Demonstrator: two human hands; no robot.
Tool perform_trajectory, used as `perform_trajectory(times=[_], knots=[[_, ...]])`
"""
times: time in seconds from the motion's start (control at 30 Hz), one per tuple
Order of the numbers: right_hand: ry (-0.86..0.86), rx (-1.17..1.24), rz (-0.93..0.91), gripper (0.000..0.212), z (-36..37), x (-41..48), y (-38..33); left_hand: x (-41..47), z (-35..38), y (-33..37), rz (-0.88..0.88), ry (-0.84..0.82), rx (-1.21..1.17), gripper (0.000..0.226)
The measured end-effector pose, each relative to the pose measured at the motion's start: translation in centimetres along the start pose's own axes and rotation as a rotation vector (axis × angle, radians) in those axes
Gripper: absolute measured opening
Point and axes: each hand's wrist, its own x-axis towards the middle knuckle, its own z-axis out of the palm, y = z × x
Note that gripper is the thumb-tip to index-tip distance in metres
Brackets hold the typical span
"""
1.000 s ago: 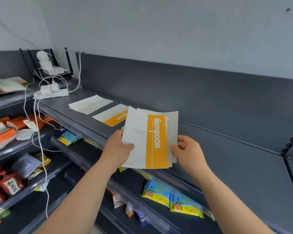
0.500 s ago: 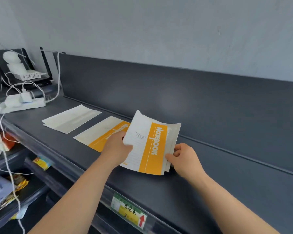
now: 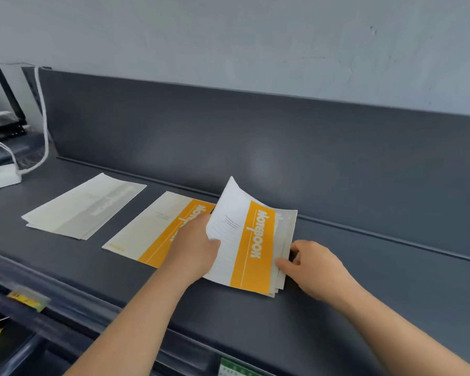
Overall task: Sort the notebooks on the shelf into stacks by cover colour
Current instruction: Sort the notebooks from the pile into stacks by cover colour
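Three lots of notebooks are counted: one pale stack (image 3: 84, 206) left, one orange-banded notebook (image 3: 152, 232) midway, one fanned bundle (image 3: 253, 240) right. One power strip (image 3: 0, 178) is seen.

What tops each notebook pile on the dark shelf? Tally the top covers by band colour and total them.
Orange-banded white paper covers: 2, the flat middle notebook and the lifted notebook atop the right pile
Grey-banded white paper cover: 1, the left notebook
Total: 3
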Motion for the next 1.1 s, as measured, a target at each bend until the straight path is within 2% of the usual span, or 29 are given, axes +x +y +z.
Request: perform_trajectory(times=[0.17,0.27,0.37,0.47,0.57,0.63,0.7,0.83,0.93,1.03,1.1], knots=[[0.019,-0.248,0.094,0.031,0.9,0.3,-2.0,1.0,-1.3,-1.6,0.032,-0.104,-0.039,0.033],[0.165,-0.385,0.092,0.028,0.8,0.1,-3.8,1.3,-2.7,-2.2,0.089,-0.078,-0.053,0.026],[0.332,-0.247,0.047,0.034,1.5,-0.1,-6.4,1.7,-4.8,-3.0,0.101,-0.035,-0.182,0.017],[0.333,-0.014,0.094,0.052,3.1,0.1,-9.0,2.1,-7.4,-4.1,0.071,-0.044,-0.355,0.015],[0.313,0.321,0.132,0.056,4.6,0.5,-11.7,2.8,-9.6,-5.9,0.037,-0.028,-0.442,0.019],[0.319,0.469,0.103,0.051,5.8,0.8,-13.5,3.3,-10.5,-7.3,0.027,0.014,-0.407,0.028],[0.340,0.470,0.070,0.046,7.0,1.1,-15.2,3.8,-10.9,-8.6,0.036,0.053,-0.318,0.028],[0.345,0.336,0.070,0.033,8.7,1.9,-17.3,4.9,-10.8,-10.7,0.099,0.066,-0.105,0.026],[0.346,0.143,0.082,0.020,9.5,2.6,-17.9,5.8,-10.5,-12.2,0.145,0.068,0.014,0.025],[0.335,-0.063,0.063,0.024,10.2,3.1,-18.0,6.4,-10.2,-13.1,0.156,0.065,0.134,0.026],[0.326,-0.109,0.045,0.030,10.4,3.1,-18.1,6.5,-10.1,-13.3,0.150,0.048,0.197,0.026]])
